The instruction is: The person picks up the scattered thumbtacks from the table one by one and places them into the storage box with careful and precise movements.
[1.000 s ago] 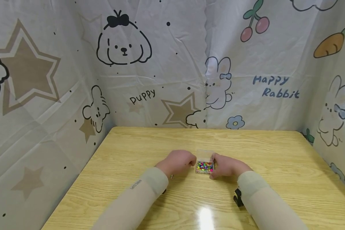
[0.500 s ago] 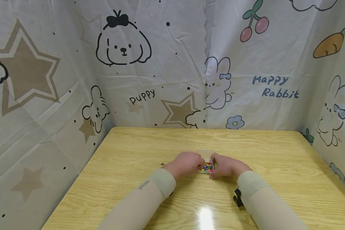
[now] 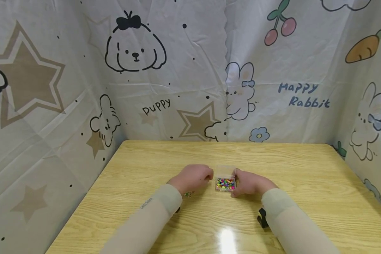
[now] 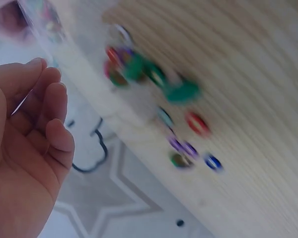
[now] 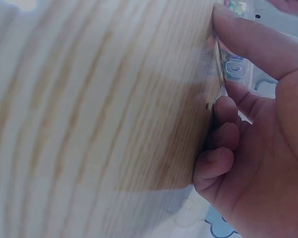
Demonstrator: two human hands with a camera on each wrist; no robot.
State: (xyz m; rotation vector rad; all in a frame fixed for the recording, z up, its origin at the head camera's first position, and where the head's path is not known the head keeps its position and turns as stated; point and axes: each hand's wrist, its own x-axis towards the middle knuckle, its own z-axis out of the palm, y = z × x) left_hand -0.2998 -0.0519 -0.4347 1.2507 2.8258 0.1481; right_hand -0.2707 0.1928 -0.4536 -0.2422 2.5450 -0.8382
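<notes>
A small clear plastic box [image 3: 225, 191], its lid raised at the back, holds many tiny colourful pieces. My right hand [image 3: 249, 182] grips its right side, thumb at the front corner, fingers behind. In the right wrist view, the thumb [image 5: 258, 42] lies along the clear plastic. Just left of the box is my left hand [image 3: 193, 176], palm turned inward. Its thumb and index finger [image 4: 50, 77] meet at the tips, with a small teal speck there. Beneath the left wrist, small ring-shaped pieces [image 3: 188, 194] lie on the table, among them a red ring [image 4: 197, 124] and a blue ring [image 4: 213, 162].
The wood-grain table [image 3: 152, 155] is backed by a white patterned curtain [image 3: 177, 70] on three sides. A larger green piece [image 4: 181, 92] lies among the loose rings. Both sleeves cross the near half of the table.
Half a second ago my left hand reached over the box; it has since drawn back left, uncovering the contents. My right hand and the box stay put.
</notes>
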